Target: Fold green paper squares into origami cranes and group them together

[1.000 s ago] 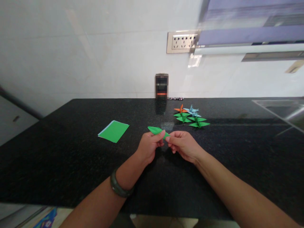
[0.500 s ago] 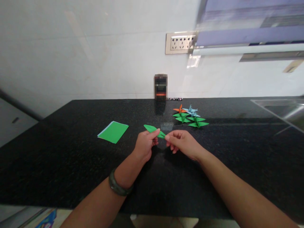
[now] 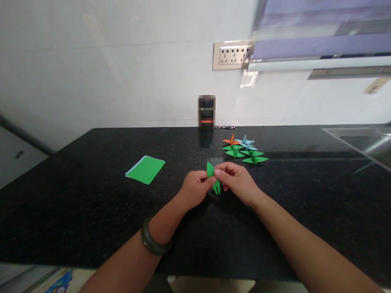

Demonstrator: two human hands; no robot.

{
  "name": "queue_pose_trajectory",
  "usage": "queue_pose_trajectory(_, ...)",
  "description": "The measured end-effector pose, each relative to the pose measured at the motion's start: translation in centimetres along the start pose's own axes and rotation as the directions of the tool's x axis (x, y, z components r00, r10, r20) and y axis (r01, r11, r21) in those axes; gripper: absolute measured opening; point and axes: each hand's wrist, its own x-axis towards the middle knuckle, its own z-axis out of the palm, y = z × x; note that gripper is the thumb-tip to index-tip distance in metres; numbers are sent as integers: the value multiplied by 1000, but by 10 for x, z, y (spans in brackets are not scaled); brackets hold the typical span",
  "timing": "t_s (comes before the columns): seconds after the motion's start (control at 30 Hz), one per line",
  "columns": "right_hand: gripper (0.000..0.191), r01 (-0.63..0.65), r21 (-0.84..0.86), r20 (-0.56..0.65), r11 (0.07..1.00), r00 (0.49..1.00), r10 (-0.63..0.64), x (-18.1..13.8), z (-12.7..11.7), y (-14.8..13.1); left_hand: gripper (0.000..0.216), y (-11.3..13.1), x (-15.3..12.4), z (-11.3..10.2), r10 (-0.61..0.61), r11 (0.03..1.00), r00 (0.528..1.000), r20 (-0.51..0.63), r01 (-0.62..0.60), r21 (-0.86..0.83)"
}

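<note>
A folded piece of green origami paper (image 3: 210,169) stands nearly upright between my hands, its split pointed end hanging down. My left hand (image 3: 197,188) pinches it from the left, thumb across its middle. From the right, my right hand (image 3: 233,179) grips its edge between thumb and forefinger. Part of the paper is covered by my fingers. Beyond my right hand sit several folded paper cranes: an orange crane (image 3: 232,141), light blue cranes (image 3: 245,141) and green cranes (image 3: 255,160).
A stack of square paper (image 3: 146,170), green on top, lies on the black countertop (image 3: 91,211) to the left. Against the wall stands a dark phone-like object (image 3: 207,112) with a beaded strap (image 3: 225,127). A sink (image 3: 366,142) is at the far right.
The green paper has turned from lying slanted sideways to nearly upright, its split end now pointing down. My right hand has shifted from the split tips to the paper's upper side; my left hand moved right.
</note>
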Motion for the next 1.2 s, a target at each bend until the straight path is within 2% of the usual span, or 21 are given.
queue_pose_trajectory(0.07, 33, 16, 32, 31, 999, 999, -17, 0, 2, 0, 29, -1, 0, 0, 95, 986, 995, 26, -97, 132)
queue_pose_trajectory(0.13, 31, 15, 42, 39, 999, 999, -16, -1, 4, -2, 28, -2, 0, 0, 145, 970, 989, 14, -145, 193)
queue_pose_trajectory(0.33, 24, 35, -1, 16, 999, 999, -35, -3, 4, -6, 24, -3, -2, 4, -25, 987, 1000, 3, 24, 161)
queue_pose_trajectory(0.6, 23, 79, 40, -43, 996, 996, -78, -4, 6, -3, 22, 0, -3, 7, -10, 980, 999, -45, 19, 197)
queue_pose_trajectory(0.67, 25, 70, 83, -61, 994, 996, -65, -3, 5, 0, 20, 1, -3, 7, -35, 990, 999, -30, 39, 138)
queue_pose_trajectory(0.83, 32, 51, 206, -112, 977, 993, -28, 3, -1, 5, 19, 7, -3, 8, -153, 976, 982, 108, 168, -141)
queue_pose_trajectory(0.93, 36, 91, 151, -183, 984, 981, -63, 5, -3, 4, 19, 8, -3, 10, -194, 961, 980, 43, 198, -191)
queue_pose_trajectory(1.07, 26, 175, 10, -326, 984, 931, -163, 3, -1, 0, 18, 5, -2, 10, -268, 909, 961, -68, 229, -348)
queue_pose_trajectory(1.2, 21, 143, -41, -277, 989, 949, -149, 2, 2, 0, 16, 2, 0, 10, -238, 918, 968, -83, 196, -346)
